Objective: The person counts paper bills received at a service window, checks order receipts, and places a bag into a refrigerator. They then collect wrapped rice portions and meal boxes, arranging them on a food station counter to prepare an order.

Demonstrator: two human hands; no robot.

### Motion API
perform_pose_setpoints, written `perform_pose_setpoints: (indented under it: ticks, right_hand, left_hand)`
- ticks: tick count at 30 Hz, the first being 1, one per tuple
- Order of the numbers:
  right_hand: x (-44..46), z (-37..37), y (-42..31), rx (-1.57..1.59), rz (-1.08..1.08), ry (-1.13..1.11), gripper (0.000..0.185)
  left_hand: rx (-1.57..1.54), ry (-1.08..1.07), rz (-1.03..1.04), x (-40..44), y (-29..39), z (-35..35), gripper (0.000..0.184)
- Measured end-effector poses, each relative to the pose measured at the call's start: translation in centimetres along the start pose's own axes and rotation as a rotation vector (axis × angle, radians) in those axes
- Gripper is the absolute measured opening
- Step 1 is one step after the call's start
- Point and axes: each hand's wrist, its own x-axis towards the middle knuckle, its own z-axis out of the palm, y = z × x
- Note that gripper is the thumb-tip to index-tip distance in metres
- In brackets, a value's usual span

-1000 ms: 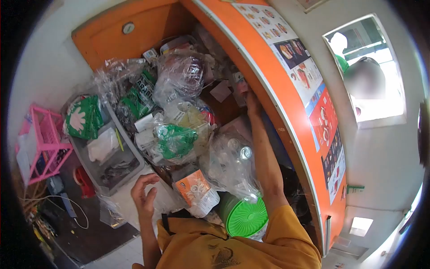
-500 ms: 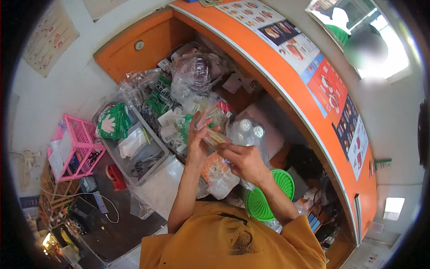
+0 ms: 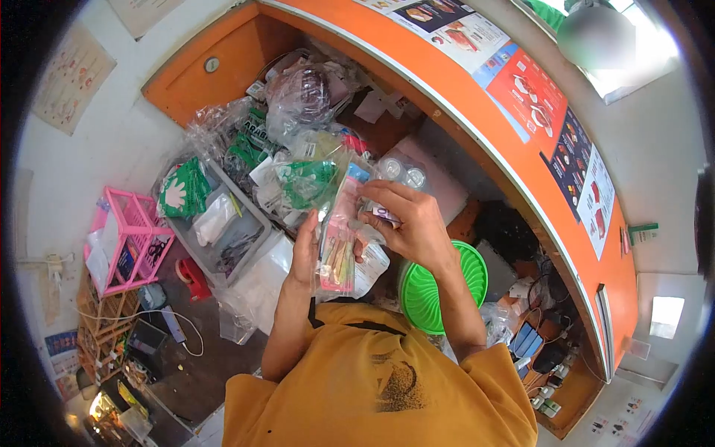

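Presently clasping a clear plastic packet with pink and multicoloured contents (image 3: 339, 249) in the left hand (image 3: 302, 252); closing the right hand (image 3: 411, 223) on a small purple-and-white piece (image 3: 383, 214) against its upper right side. Held in front of the torso, near a round, ribbed green plastic lid (image 3: 445, 287).

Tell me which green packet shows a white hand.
The packet in the grey bin; the lettered packet and bagged one outside it show none.
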Motion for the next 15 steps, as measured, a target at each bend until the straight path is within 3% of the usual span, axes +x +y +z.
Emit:
perform_pose_setpoints:
  ticks: [4, 8, 15]
  right_hand:
    - [0.1, -0.1, -0.8, -0.145, -0.099, -0.095, 0.039]
    - [-0.5, 0.2, -0.4, -0.173, -0.125, -0.103, 0.035]
    - [-2.4, -0.2, 1.0, -0.142, -0.244, -0.051, 0.033]
  left_hand:
    - [0.153, 0.086, -0.042, -0.5, -0.8, -0.5, 0.069]
    - [0.201, 0.032, -0.026, -0.9, -1.1, -0.1, 0.055]
    - [0.062, -0.007, -0.081, -1.3, -1.0, -0.4, 0.056]
